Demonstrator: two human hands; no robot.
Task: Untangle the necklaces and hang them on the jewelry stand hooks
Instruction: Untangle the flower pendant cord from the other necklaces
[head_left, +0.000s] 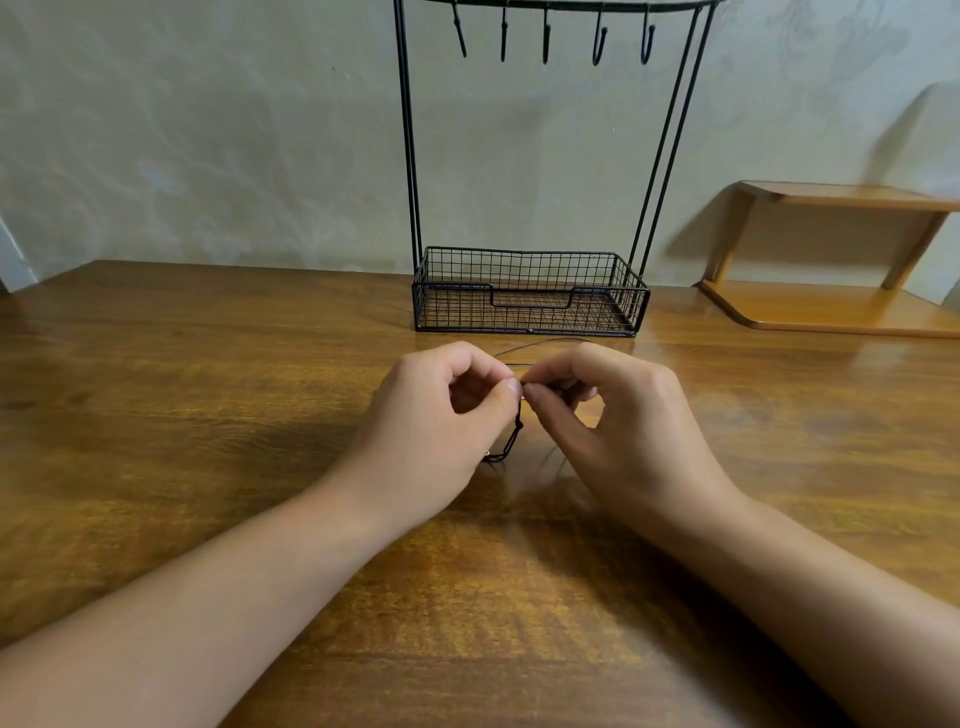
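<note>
Pinching thin dark necklace cord (518, 423) between both thumbs and forefingers, left hand (441, 415) and right hand (618, 421) meeting fingertip to fingertip just above the table (208, 415). Knotted section dangling straight down from the pinch, long axis near vertical, drifting toward the left hand; a finer strand trailing back toward the stand basket (530, 291). Hooks (545, 36) hanging bare overhead, well apart. Likely still untangling.

pale wall (208, 130), wooden table (182, 389)
</note>
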